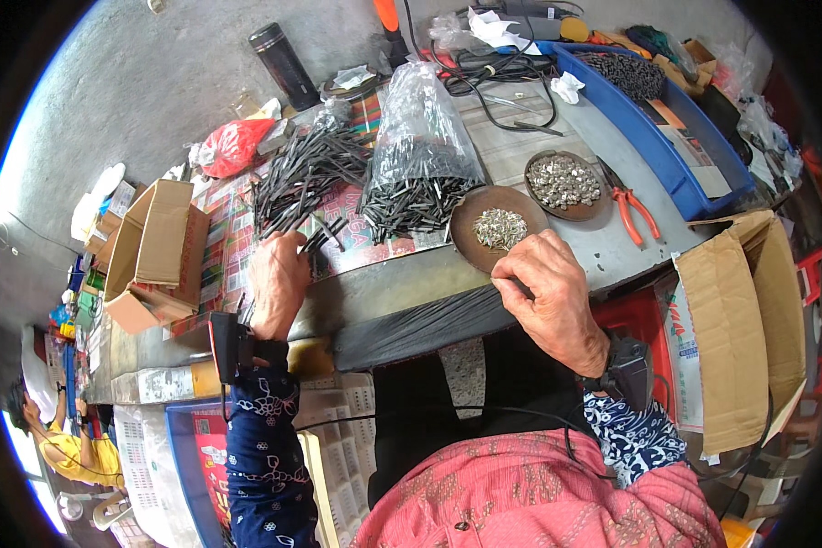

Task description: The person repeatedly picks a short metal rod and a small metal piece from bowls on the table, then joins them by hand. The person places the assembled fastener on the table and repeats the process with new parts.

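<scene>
My left hand [279,283] rests on the table edge with its fingers on a few black rods [320,239] from the loose pile of black rods [303,173]. My right hand [550,294] is curled at the near rim of a brown dish [473,210] that holds small silvery metal pieces [500,228]; its fingertips pinch together, and what they hold is hidden. A clear plastic bag [420,155] with more black rods stands between the pile and the dish.
A second brown dish [564,181] of metal pieces sits behind, orange-handled pliers [632,212] beside it. A blue tray [667,137] lies at right, open cardboard boxes at left [155,251] and right [749,320], a black flask [283,64] at the back. Another person [64,438] sits at lower left.
</scene>
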`<state>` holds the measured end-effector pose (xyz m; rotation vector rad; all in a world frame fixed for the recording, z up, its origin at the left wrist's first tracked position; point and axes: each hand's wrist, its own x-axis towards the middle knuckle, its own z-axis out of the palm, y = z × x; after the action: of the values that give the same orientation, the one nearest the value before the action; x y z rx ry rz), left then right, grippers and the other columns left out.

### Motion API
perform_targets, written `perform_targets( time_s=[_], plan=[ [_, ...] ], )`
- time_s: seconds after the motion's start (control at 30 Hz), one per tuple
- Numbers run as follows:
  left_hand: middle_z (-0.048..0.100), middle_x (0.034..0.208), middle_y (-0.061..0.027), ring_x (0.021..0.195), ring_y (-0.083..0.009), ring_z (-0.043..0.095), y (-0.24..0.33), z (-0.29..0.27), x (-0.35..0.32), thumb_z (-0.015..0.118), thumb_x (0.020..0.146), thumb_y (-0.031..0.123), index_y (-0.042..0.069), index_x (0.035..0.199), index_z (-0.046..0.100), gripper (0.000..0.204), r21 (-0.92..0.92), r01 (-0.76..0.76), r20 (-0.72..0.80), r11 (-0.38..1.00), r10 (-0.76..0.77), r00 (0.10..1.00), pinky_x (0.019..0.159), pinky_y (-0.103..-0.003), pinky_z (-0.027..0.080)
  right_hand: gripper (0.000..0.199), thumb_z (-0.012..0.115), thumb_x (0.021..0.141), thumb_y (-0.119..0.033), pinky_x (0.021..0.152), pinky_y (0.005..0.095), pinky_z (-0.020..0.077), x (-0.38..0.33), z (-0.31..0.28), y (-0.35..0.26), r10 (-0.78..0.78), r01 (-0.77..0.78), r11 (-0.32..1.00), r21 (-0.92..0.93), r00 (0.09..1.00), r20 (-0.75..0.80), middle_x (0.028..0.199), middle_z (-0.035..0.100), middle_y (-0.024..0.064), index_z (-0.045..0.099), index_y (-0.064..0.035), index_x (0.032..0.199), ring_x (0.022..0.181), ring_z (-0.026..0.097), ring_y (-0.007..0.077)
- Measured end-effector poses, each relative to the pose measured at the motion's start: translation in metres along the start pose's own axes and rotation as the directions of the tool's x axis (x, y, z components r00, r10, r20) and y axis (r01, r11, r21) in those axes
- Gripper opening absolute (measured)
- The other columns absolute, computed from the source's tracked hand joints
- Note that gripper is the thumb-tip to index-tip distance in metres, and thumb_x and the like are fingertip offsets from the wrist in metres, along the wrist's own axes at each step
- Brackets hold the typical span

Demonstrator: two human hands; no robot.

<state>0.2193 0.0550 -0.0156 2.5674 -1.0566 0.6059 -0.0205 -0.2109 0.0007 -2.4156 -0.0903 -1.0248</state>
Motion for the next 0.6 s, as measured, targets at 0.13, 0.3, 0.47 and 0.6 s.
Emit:
perform_targets(
  time_s=[0.13,0.3,0.47,0.6],
  plan=[
    [0.061,0.088,-0.0165,0.078,-0.0398,0.062,0.004,-0.014,-0.012,0.065,0.076,0.008,0.004,0.089,0.059,0.015,0.198,0.022,0.016,0.980,-0.026,1.000,0.067,-0.048,0.049,0.013,0.070,0.072,-0.001,0.076,0.0380,0.0455,0.000,0.000,-0.007,-0.014,0.014,0.999,0.030,1.000,0.013,0.083,0.058,0.0057,0.061,-0.0059,0.080,0.083,0.056,0.0263],
    [0.062,0.087,-0.0144,0.075,-0.0396,0.063,0.014,-0.027,-0.015,0.064,0.076,0.009,0.006,0.082,0.058,0.009,0.283,0.107,-0.067,0.953,-0.091,0.994,0.064,-0.049,0.049,0.013,0.069,0.072,-0.001,0.076,0.0385,0.0457,0.001,0.001,-0.013,-0.035,0.034,0.998,0.044,0.999,0.019,0.083,0.058,0.0067,0.061,-0.0051,0.081,0.083,0.056,0.0270],
    [0.065,0.072,-0.0072,0.054,-0.0103,0.055,0.053,-0.052,-0.032,0.064,0.079,0.003,0.003,0.090,0.064,0.011,-0.335,0.206,0.016,0.919,-0.213,0.977,0.054,-0.026,0.045,0.014,0.068,0.071,0.001,0.074,0.0383,0.0465,0.004,0.005,-0.025,-0.051,0.048,0.989,0.142,0.999,0.014,0.082,0.057,0.0071,0.060,-0.0051,0.081,0.081,0.056,0.0275],
    [0.055,0.068,0.0048,0.054,-0.0010,0.044,0.106,-0.071,-0.067,0.064,0.087,0.003,0.000,0.096,0.063,0.009,-0.767,0.508,0.410,0.391,-0.310,0.858,0.048,-0.020,0.034,0.016,0.069,0.072,0.005,0.070,0.0345,0.0477,0.005,0.009,-0.039,-0.020,0.018,0.950,0.313,1.000,0.004,0.081,0.059,0.0074,0.061,-0.0034,0.083,0.077,0.059,0.0255]
  ],
)
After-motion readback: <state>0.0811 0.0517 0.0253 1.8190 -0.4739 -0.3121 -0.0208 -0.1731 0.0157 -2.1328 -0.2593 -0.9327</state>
